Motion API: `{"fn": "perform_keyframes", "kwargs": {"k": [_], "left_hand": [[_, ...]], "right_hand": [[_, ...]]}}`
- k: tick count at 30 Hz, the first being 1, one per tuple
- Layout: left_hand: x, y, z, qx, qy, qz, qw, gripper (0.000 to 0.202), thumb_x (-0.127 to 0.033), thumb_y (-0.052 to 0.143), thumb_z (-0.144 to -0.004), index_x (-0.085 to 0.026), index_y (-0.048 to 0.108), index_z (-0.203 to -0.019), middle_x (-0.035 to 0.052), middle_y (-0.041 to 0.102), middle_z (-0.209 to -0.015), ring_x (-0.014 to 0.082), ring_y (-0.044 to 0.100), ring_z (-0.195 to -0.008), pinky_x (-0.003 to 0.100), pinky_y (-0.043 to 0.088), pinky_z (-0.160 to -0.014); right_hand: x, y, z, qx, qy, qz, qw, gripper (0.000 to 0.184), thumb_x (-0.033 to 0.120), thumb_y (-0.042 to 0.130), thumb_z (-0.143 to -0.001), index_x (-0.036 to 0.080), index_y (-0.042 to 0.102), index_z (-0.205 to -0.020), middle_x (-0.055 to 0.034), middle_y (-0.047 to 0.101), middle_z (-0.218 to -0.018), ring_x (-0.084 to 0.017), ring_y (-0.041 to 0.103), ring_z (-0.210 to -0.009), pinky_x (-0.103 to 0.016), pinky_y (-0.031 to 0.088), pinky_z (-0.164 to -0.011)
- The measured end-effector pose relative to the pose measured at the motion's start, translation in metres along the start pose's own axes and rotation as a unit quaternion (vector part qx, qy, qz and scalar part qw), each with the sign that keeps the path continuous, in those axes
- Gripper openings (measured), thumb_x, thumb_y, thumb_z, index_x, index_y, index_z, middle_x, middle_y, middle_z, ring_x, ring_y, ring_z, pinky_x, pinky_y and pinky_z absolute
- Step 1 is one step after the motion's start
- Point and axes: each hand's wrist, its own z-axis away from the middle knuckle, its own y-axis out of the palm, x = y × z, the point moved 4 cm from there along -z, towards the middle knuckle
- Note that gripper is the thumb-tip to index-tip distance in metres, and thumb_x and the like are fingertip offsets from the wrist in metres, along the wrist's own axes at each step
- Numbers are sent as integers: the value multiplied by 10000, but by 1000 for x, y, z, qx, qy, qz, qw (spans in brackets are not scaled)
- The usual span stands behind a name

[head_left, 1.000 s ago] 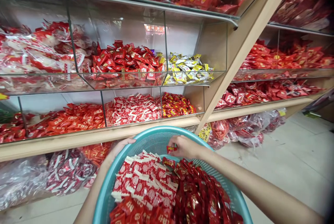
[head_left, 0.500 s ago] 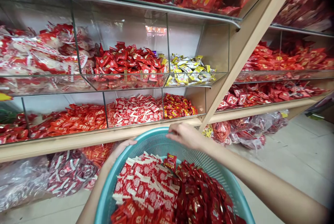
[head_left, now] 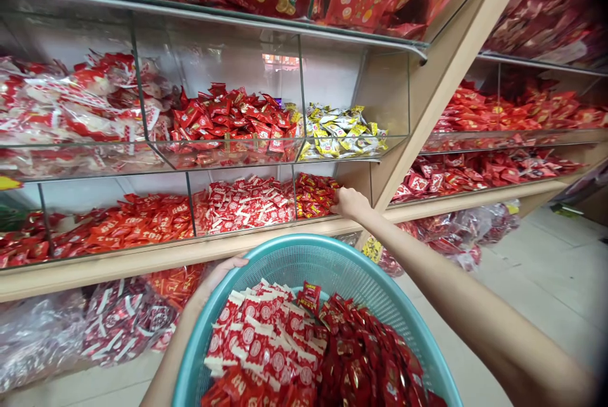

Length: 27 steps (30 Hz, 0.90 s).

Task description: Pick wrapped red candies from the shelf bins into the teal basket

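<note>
My left hand [head_left: 219, 275] is closed on the rim of a teal plastic basket [head_left: 266, 244], its thumb lying along the edge. Inside the basket are red-and-white wrapped candies [head_left: 259, 331], dark red wrapped candies [head_left: 365, 356], orange-red ones [head_left: 237, 385] at the front, and one red-and-yellow candy [head_left: 310, 296] on top near the far side. My right hand [head_left: 352, 203] reaches past the basket into the lower shelf bin, at the right end of the pile of red-and-yellow wrapped candies [head_left: 316, 195]. Its fingers are curled; the fingertips and anything between them are hidden.
Glass-fronted bins [head_left: 299, 147] hold more wrapped candies above and to the left. A slanted wooden post [head_left: 451, 84] stands right of my hand. The wooden shelf edge [head_left: 142, 258] runs behind the basket. Plastic bags of candy [head_left: 128, 312] lie below the shelf.
My right hand has moved from above the basket's far rim, up and forward to the red-and-yellow candies in the bin. My left hand keeps its grip on the basket.
</note>
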Motion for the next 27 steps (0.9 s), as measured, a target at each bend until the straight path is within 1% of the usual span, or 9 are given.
{"fn": "perform_keyframes", "kwargs": {"k": [5, 9, 12, 14, 15, 17, 19, 24, 27], "left_hand": [[-1, 6, 7, -11, -15, 3, 1000, 366, -412, 473, -820, -137, 554, -1047, 57, 666, -872, 155, 628, -667, 358, 492, -657], [-2, 9, 10, -21, -21, -4, 1000, 352, -406, 482, -817, -133, 566, -1022, 56, 661, -860, 152, 623, -665, 349, 494, -639], [-3, 7, 8, -26, -8, -7, 1000, 312, -375, 488, -824, -136, 571, -1006, 50, 645, -877, 143, 610, -674, 331, 494, -619], [-4, 4, 4, -27, 4, -6, 1000, 291, -358, 490, -826, -141, 574, -1002, 45, 639, -895, 142, 606, -684, 322, 494, -616], [-5, 2, 2, -28, 10, -5, 1000, 289, -355, 492, -826, -143, 575, -1004, 45, 638, -904, 144, 606, -691, 322, 494, -618], [-5, 0, 0, -27, 18, -4, 999, 291, -351, 498, -823, -142, 574, -1011, 46, 635, -917, 147, 606, -705, 325, 495, -623], [-6, 0, -1, -25, 24, -7, 999, 286, -338, 504, -822, -140, 571, -1018, 48, 633, -916, 145, 605, -702, 321, 495, -615], [-7, 4, 1, -18, 37, -22, 999, 284, -314, 502, -827, -143, 555, -1048, 47, 632, -906, 127, 596, -655, 297, 491, -577], [-6, 3, 1, -17, 43, -29, 999, 289, -325, 503, -825, -136, 562, -1035, 45, 641, -882, 122, 595, -626, 292, 488, -566]], "right_hand": [[-11, 12, -4, 8, 20, -37, 999, 304, 333, 590, -695, 174, 598, -954, -134, 609, -1009, -261, 584, -912, -310, 427, -696], [-19, 4, 0, -56, 6, -111, 992, 293, 321, 586, -682, 190, 589, -945, -79, 631, -896, -216, 583, -864, -282, 412, -695], [-18, -18, 22, -130, -53, -173, 975, 296, 314, 578, -692, 186, 569, -959, -37, 624, -790, -174, 575, -753, -268, 399, -667], [-11, -27, 47, -131, -126, -229, 956, 302, 325, 573, -710, 175, 550, -971, -18, 605, -748, -148, 554, -677, -254, 391, -627], [-5, -27, 60, -107, -170, -258, 945, 311, 333, 568, -721, 172, 539, -986, -12, 596, -747, -137, 542, -654, -246, 388, -606], [9, -14, 86, -28, -251, -300, 920, 339, 343, 556, -743, 176, 516, -1035, -5, 584, -773, -119, 523, -639, -228, 381, -578], [24, 14, 103, 48, -284, -296, 911, 363, 328, 558, -747, 190, 501, -1077, 0, 578, -799, -108, 506, -634, -218, 371, -568], [52, 97, 108, 166, -232, -178, 942, 368, 280, 609, -672, 184, 532, -1019, -17, 579, -772, -151, 517, -707, -234, 348, -585], [64, 118, 104, 178, -201, -116, 956, 363, 271, 596, -674, 167, 515, -1012, -63, 586, -835, -200, 544, -793, -261, 358, -614]]}}
